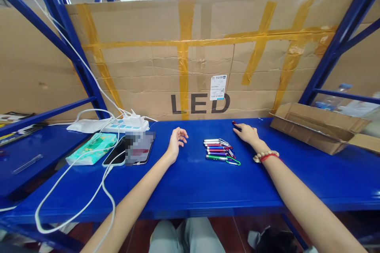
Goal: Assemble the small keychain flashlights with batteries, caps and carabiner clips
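Observation:
Several small metallic pens or lights with carabiner clips (218,150) lie in a stacked row on the blue table (184,185); silver, red, purple, blue and green ones show. My left hand (177,142) rests on its side to the left of them, fingers loosely curled and apart, holding nothing. Beyond the row to the right, my right hand (246,132) has its fingertips on a small dark red object (234,123) near the back of the table. Most of that object is hidden by the fingers. A beaded bracelet and a red string circle the right wrist.
On the left are two phones (114,152) (144,148), a green tissue pack (92,148), a white power strip (127,123) and looping white cables (108,197). An open cardboard box (308,126) stands at right. Cardboard (148,71) walls the back between blue posts.

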`<state>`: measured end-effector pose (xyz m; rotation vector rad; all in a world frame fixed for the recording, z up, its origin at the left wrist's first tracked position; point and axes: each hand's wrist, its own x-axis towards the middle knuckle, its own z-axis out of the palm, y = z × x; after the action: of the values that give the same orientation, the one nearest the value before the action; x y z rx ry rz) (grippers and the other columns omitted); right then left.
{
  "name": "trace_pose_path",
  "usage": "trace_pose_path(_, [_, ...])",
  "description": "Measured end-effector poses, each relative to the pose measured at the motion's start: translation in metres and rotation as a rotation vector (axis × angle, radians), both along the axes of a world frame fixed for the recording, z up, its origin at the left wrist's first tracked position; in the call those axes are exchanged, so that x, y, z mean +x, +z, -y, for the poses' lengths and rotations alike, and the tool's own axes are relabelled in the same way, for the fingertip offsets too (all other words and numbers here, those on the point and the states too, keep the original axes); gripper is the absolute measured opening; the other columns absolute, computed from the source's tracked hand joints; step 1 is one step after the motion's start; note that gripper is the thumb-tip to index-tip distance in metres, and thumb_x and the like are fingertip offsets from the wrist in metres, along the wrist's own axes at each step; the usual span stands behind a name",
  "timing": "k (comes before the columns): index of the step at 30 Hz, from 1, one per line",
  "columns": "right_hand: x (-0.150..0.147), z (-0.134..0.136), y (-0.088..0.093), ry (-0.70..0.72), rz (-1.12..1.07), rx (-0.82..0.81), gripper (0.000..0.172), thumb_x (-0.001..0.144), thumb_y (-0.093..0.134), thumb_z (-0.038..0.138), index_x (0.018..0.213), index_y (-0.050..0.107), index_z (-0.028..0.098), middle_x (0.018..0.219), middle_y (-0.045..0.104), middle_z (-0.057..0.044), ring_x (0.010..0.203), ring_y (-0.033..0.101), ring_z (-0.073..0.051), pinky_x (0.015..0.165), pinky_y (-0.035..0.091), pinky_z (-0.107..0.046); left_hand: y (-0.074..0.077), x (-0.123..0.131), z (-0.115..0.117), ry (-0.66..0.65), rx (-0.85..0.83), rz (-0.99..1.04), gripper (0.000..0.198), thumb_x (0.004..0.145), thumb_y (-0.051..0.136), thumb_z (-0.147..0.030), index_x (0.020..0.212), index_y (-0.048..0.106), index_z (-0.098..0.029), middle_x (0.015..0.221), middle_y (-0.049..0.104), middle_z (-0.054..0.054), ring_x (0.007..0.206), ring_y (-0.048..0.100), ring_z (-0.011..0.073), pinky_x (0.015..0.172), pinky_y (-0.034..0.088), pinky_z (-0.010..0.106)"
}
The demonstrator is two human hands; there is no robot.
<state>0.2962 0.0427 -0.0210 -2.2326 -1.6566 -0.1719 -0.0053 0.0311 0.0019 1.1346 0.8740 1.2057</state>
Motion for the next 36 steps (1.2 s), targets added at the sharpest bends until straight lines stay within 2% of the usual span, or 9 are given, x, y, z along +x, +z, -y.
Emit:
trace_pose_path(2, [0.002, -0.001, 0.001, 0.008, 0.017, 0.004, 0.025, 0.086, 0.048, 0.03, 0.096, 0.069, 0.022, 0.105, 0.068, -0.007, 0.101, 0.059, -0.025, 0.086, 0.037, -0.039, 0.001, 0.0, 0.0, -0.003, -0.005, -0.004, 0.035, 0.081, 0.031, -0.032, 0.06, 0.051, -0.014, 0.06, 0.054, 0.002, 0.045, 0.046, 0.007, 0.039, 0.029, 0.016])
trace_pose_path(4, [0.002, -0.003, 0.001, 0.022, 0.029, 0.011, 0.024, 0.084, 0.052, 0.033, 0.098, 0.069, 0.023, 0.099, 0.07, -0.005, 0.098, 0.06, -0.023, 0.084, 0.038, -0.036, 0.001, 0.0, 0.001, -0.008, -0.011, -0.009, 0.035, 0.082, 0.031, -0.032, 0.06, 0.051, -0.014, 0.06, 0.054, 0.002, 0.046, 0.047, 0.0073, 0.039, 0.029, 0.016])
trace_pose_path(7, [-0.002, -0.005, -0.001, 0.054, 0.042, 0.007, 0.029, 0.081, 0.054, 0.036, 0.105, 0.065, 0.024, 0.1, 0.07, -0.005, 0.097, 0.061, -0.023, 0.078, 0.039, -0.033, 0.002, 0.001, 0.001, -0.014, -0.019, -0.018, 0.035, 0.083, 0.03, -0.03, 0.06, 0.051, -0.014, 0.06, 0.054, 0.002, 0.046, 0.047, 0.0076, 0.039, 0.03, 0.016])
trace_pose_path(18, [-0.023, -0.007, -0.006, 0.192, 0.044, -0.029, 0.028, 0.085, 0.048, 0.037, 0.104, 0.066, 0.025, 0.096, 0.069, -0.004, 0.087, 0.063, -0.022, 0.065, 0.044, -0.027, -0.002, 0.003, -0.001, -0.013, -0.006, -0.043, 0.034, 0.081, 0.03, -0.034, 0.06, 0.049, -0.014, 0.062, 0.053, 0.002, 0.047, 0.045, 0.0073, 0.04, 0.027, 0.016])
trace_pose_path(22, [-0.029, -0.003, -0.003, 0.214, 0.043, 0.06, 0.031, 0.091, 0.039, 0.033, 0.112, 0.061, 0.024, 0.102, 0.062, -0.007, 0.088, 0.063, -0.02, 0.067, 0.046, -0.027, -0.002, 0.003, 0.001, -0.009, 0.02, -0.061, 0.033, 0.079, 0.03, -0.035, 0.061, 0.048, -0.015, 0.063, 0.052, 0.002, 0.047, 0.044, 0.0073, 0.04, 0.026, 0.017])
trace_pose_path(27, [-0.044, 0.001, 0.006, 0.271, 0.026, 0.185, 0.032, 0.093, 0.031, 0.029, 0.113, 0.055, 0.022, 0.108, 0.058, -0.007, 0.09, 0.063, -0.019, 0.067, 0.049, -0.028, -0.005, 0.005, 0.003, 0.006, 0.097, -0.097, 0.028, 0.077, 0.032, -0.033, 0.063, 0.048, -0.015, 0.063, 0.052, 0.002, 0.048, 0.043, 0.0079, 0.042, 0.025, 0.018])
trace_pose_path(32, [-0.072, 0.009, 0.016, 0.359, -0.118, 0.437, 0.034, 0.092, 0.029, 0.034, 0.113, 0.052, 0.023, 0.112, 0.062, -0.007, 0.096, 0.063, -0.023, 0.071, 0.051, -0.033, -0.007, 0.006, 0.011, 0.006, 0.212, -0.155, 0.028, 0.08, 0.032, -0.029, 0.06, 0.047, -0.016, 0.061, 0.05, 0.003, 0.05, 0.041, 0.0105, 0.045, 0.024, 0.023])
trace_pose_path(34, [-0.088, 0.018, 0.022, 0.415, -0.155, 0.477, 0.034, 0.092, 0.029, 0.037, 0.112, 0.053, 0.023, 0.113, 0.063, -0.007, 0.098, 0.062, -0.023, 0.074, 0.052, -0.033, -0.008, 0.006, 0.017, 0.003, 0.288, -0.172, 0.025, 0.08, 0.037, -0.028, 0.06, 0.048, -0.017, 0.062, 0.051, 0.002, 0.056, 0.043, 0.0123, 0.049, 0.028, 0.025])
trace_pose_path(36, [-0.105, 0.03, 0.029, 0.542, -0.162, 0.471, 0.033, 0.091, 0.032, 0.039, 0.113, 0.053, 0.025, 0.114, 0.063, -0.006, 0.101, 0.062, -0.022, 0.076, 0.052, -0.033, -0.009, 0.007, 0.022, -0.005, 0.356, -0.193, 0.022, 0.081, 0.042, -0.029, 0.063, 0.05, -0.018, 0.064, 0.052, 0.002, 0.061, 0.043, 0.0137, 0.055, 0.031, 0.027])
